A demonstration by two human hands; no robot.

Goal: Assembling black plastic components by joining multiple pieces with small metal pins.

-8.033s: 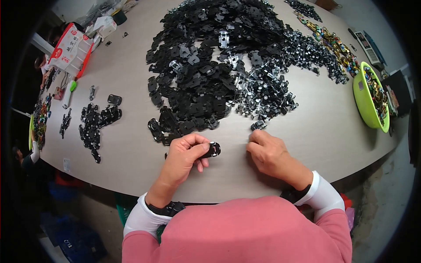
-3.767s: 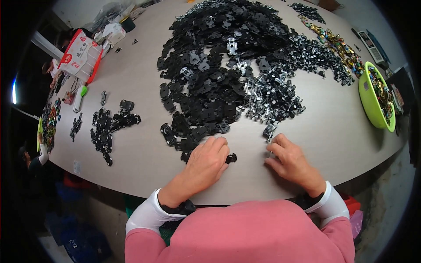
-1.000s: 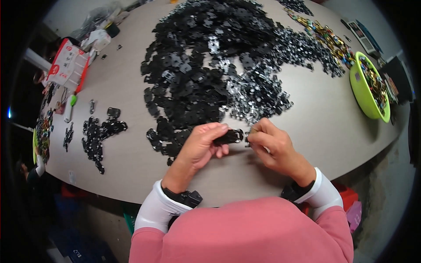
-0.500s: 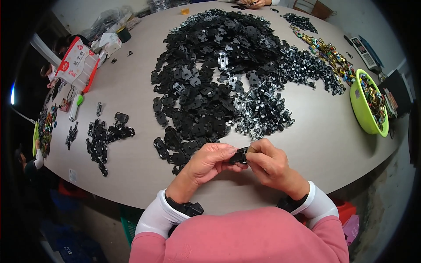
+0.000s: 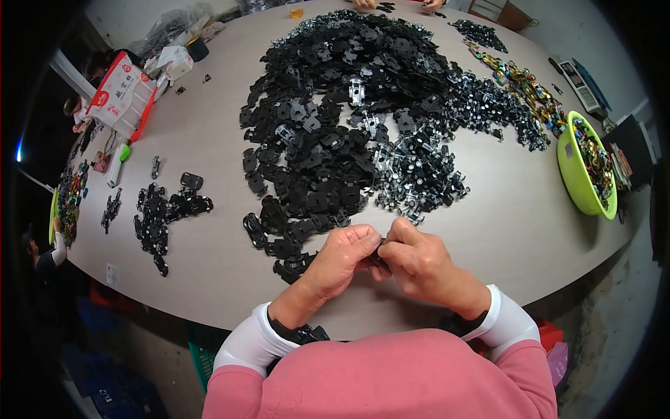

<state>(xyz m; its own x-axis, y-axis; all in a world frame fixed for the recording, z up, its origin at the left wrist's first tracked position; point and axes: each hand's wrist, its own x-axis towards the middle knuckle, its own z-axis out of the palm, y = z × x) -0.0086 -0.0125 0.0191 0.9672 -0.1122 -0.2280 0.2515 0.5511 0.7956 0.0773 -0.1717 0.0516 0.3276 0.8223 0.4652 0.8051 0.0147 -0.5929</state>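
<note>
My left hand and my right hand meet near the table's front edge, both closed on one small black toy car chassis. Fingers cover most of it; only a dark sliver shows between them. My right thumb and forefinger press at its right end, and what they pinch there is hidden. Just beyond my hands spreads a big heap of black chassis pieces. Against its right side lies a pile of small wheel pairs in black and silver.
Chassis with wheels lie grouped at left. A lime-green basin of colourful shiny car parts stands at right, beside a calculator-like device. A red-and-white bag is at far left. A co-worker's hands show at the far edge.
My right hand has shifted slightly left and closed in over the chassis, which is now mostly covered. The co-worker's hands at the far edge have moved apart.
</note>
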